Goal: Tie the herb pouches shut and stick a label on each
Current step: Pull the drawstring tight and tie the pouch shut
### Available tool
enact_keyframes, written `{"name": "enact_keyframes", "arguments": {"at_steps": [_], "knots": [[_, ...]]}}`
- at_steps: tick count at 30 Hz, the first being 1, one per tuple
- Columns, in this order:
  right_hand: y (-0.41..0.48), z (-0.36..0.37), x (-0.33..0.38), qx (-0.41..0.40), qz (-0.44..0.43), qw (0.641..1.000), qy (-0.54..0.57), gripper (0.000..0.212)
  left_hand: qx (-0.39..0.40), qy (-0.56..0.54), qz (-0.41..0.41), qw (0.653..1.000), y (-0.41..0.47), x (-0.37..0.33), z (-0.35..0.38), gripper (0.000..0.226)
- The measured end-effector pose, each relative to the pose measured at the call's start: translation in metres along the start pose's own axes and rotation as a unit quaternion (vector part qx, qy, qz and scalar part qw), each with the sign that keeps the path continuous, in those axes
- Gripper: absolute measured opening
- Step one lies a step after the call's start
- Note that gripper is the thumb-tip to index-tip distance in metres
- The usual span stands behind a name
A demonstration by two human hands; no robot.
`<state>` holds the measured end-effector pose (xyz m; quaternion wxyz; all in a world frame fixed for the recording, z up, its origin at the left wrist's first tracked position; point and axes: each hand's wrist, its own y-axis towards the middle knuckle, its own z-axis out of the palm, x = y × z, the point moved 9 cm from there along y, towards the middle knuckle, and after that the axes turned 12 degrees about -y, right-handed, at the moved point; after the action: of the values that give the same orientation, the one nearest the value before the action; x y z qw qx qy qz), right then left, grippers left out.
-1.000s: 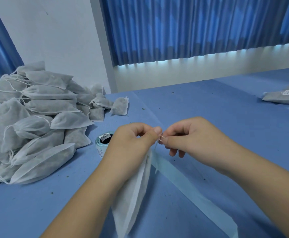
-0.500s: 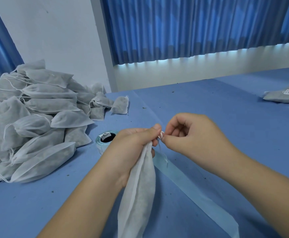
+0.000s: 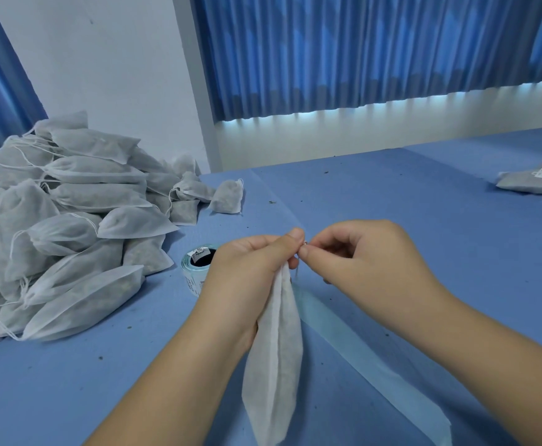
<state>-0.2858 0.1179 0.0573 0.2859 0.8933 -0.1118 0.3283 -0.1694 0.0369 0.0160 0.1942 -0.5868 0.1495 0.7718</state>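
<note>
While a big heap of soft white cloth pouches (image 3: 70,226) lies at the left of the blue table (image 3: 392,194), a round roll of pale blue labels (image 3: 195,268) sits just beside the left hand (image 3: 250,272). Its curled fingers grip the top of one long white pouch (image 3: 276,365), which hangs down. The right hand (image 3: 359,262) pinches the thin white string (image 3: 305,243) there.

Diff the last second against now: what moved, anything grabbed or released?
The pouch hanging from the left hand swung its bottom rightward and now hangs straighter, with more of it showing. Nothing was grabbed or released: the left hand still grips the pouch's neck, and the fingers of the right hand still pinch the drawstring. The pouch pile, label roll, liner strip and far labelled pouch stayed put.
</note>
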Motion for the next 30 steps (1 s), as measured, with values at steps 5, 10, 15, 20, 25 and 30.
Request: {"name": "enact_keyframes", "arguments": {"at_steps": [5,10,15,20,25,30], "knots": [[0.002,0.004,-0.006,0.023,0.023,0.999,0.013,0.019,-0.007,0.034,0.015,0.999,-0.001,-0.003,0.000,0.035],[0.006,0.003,-0.014,0.049,0.057,0.994,0.085,0.016,0.016,0.076,0.028,0.997,0.000,-0.009,0.000,0.022],[0.013,-0.010,-0.016,0.044,0.059,0.970,0.232,0.011,0.023,0.116,0.056,0.991,0.004,-0.019,-0.009,0.018],[0.013,-0.007,-0.012,0.055,0.072,0.915,0.394,0.011,0.054,0.127,0.058,0.989,0.006,-0.021,-0.007,0.021],[0.005,0.014,-0.002,0.174,0.092,0.846,0.495,0.007,0.076,0.155,0.072,0.982,0.005,-0.020,0.001,0.023],[0.009,0.003,-0.011,0.153,0.094,0.910,0.373,0.009,0.028,0.169,0.093,0.981,0.010,-0.026,-0.015,0.024]]}}
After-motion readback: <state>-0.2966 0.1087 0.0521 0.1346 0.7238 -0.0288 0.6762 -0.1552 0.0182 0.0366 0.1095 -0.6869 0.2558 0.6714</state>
